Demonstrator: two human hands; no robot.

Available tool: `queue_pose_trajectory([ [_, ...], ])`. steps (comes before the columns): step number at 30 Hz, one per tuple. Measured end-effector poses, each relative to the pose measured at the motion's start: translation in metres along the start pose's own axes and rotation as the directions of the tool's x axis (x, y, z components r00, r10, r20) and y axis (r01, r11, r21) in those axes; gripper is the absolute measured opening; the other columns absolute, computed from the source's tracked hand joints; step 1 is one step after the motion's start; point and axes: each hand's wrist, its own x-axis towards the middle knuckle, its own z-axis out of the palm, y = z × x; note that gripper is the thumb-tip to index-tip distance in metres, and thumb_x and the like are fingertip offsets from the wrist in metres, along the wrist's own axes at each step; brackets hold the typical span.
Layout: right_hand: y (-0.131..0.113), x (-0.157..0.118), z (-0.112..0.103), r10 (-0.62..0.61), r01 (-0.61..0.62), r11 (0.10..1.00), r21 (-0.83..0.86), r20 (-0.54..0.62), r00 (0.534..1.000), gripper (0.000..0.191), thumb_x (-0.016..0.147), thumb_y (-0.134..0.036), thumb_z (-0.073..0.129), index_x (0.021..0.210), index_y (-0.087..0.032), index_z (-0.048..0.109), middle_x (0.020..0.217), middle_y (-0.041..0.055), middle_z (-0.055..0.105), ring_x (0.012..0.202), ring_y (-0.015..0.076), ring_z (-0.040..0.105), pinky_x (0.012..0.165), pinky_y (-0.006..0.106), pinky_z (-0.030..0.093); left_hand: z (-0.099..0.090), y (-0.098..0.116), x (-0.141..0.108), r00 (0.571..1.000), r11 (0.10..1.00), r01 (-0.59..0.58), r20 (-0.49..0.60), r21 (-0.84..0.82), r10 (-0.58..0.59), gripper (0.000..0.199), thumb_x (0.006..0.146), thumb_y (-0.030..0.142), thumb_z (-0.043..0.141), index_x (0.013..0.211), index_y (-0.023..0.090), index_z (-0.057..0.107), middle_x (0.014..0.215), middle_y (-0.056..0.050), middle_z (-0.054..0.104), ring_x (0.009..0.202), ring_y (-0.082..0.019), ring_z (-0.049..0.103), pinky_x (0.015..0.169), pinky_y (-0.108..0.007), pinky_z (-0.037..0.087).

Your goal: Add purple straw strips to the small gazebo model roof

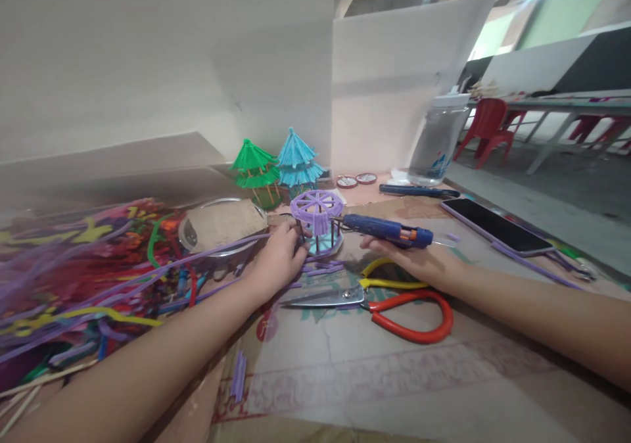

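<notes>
A small purple pipe-cleaner pavilion (317, 214) with a spoked ring on top and dark posts stands on a pale blue base. My left hand (280, 259) is at its left side, fingers curled against the frame. My right hand (414, 259) is wrapped round a blue glue gun (387, 229), whose nozzle points left at the purple strips below the ring. Short purple pipe-cleaner pieces (323, 268) lie in front of the base. Below my right hand rest scissors (345, 295) with one yellow and one red handle.
Pipe cleaners of many colours (98, 259) heap at the left, beside a round metal tray (190, 233). Behind stand a green model pavilion (254, 172) and a blue one (297, 158). At the right are a phone (495, 225), a utility knife (419, 191) and a clear bottle (436, 142).
</notes>
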Motion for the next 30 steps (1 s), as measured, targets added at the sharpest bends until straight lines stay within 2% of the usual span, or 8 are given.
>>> queue_pose_trajectory([
  [5,0.004,0.001,-0.001,0.055,-0.053,0.997,-0.054,0.036,0.998,0.030,0.080,-0.054,0.057,0.085,-0.025,0.062,0.080,0.0053,0.067,0.078,0.0281,0.068,0.078,0.047,0.057,0.000,-0.001,0.000,1.000,1.000,-0.005,-0.003,0.006,0.005,0.018,0.090,0.022,0.050,0.103,0.014,0.059,0.110,-0.013,0.055,0.107,-0.026,0.055,0.100,-0.043,0.045],
  [12,-0.011,0.004,-0.002,0.002,0.000,0.994,-0.106,0.015,1.000,0.027,0.080,-0.051,0.055,0.078,-0.024,0.055,0.076,0.0041,0.065,0.073,0.0239,0.064,0.072,0.039,0.057,0.000,0.000,-0.001,1.000,1.000,-0.009,-0.003,0.027,0.009,0.016,0.091,0.023,0.049,0.100,0.014,0.058,0.109,-0.013,0.055,0.105,-0.027,0.055,0.099,-0.044,0.046],
  [20,-0.007,0.003,0.001,-0.014,0.018,0.996,-0.083,0.050,0.999,0.028,0.081,-0.052,0.051,0.074,-0.025,0.051,0.070,0.0022,0.061,0.067,0.0218,0.061,0.063,0.035,0.054,0.001,-0.002,0.000,1.000,1.000,-0.006,0.007,0.007,0.006,0.022,0.090,0.022,0.050,0.109,0.016,0.059,0.116,-0.012,0.054,0.112,-0.026,0.054,0.102,-0.044,0.044],
  [24,-0.008,0.002,0.001,-0.025,0.027,0.997,-0.069,0.043,0.999,0.028,0.081,-0.050,0.052,0.072,-0.025,0.047,0.066,0.0007,0.058,0.062,0.0200,0.059,0.060,0.034,0.052,0.000,0.000,0.000,1.000,1.000,-0.005,0.000,0.017,0.005,0.016,0.090,0.022,0.049,0.101,0.015,0.059,0.111,-0.013,0.055,0.106,-0.027,0.056,0.098,-0.045,0.047],
  [30,-0.008,0.003,0.000,0.035,-0.028,0.994,-0.107,0.060,0.998,0.029,0.081,-0.053,0.051,0.074,-0.024,0.052,0.071,0.0027,0.062,0.071,0.0231,0.063,0.068,0.037,0.054,0.001,-0.002,0.000,1.000,1.000,-0.023,-0.011,0.005,0.023,0.016,0.090,0.022,0.049,0.102,0.016,0.059,0.113,-0.012,0.055,0.108,-0.026,0.056,0.100,-0.044,0.046],
])
